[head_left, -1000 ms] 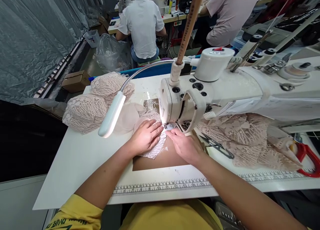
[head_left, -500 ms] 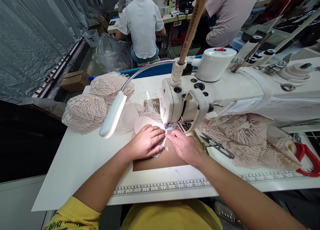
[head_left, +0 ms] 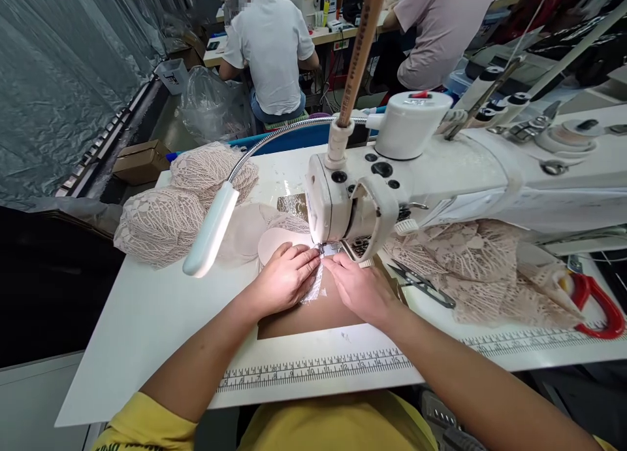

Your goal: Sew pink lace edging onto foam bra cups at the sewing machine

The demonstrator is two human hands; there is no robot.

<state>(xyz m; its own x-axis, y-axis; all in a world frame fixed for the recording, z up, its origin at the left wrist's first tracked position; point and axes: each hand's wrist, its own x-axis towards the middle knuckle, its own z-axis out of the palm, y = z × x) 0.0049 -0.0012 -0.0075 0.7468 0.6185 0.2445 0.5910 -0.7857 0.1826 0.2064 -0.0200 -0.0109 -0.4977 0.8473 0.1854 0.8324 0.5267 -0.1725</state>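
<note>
My left hand [head_left: 287, 278] lies flat, its fingers stretched over a pale lace piece [head_left: 314, 291] just in front of the presser foot [head_left: 324, 248] of a white sewing machine [head_left: 327, 199]. Close by on the right, my right hand [head_left: 360, 284] has its thumb and fingers pinched at the edge of that lace, near the needle. The needle tip and the fabric edge are partly hidden by the fingers. A smooth pale pink rounded piece [head_left: 272, 243] spreads out beyond my left hand. Under both hands is a brown sheet [head_left: 304, 321] on the table.
Thread snips [head_left: 424, 284], lace fabric [head_left: 482, 268] and red-handled scissors [head_left: 600, 307] lie at right. Two lace bundles [head_left: 159, 222] sit at left. A lamp [head_left: 210, 232] hangs over the white table [head_left: 147, 320]. Two people [head_left: 274, 52] sit ahead at machines.
The whole view has shifted slightly to the left. Both hands stay by the presser foot in nearly the same pose, the left fingers a little closer to it.
</note>
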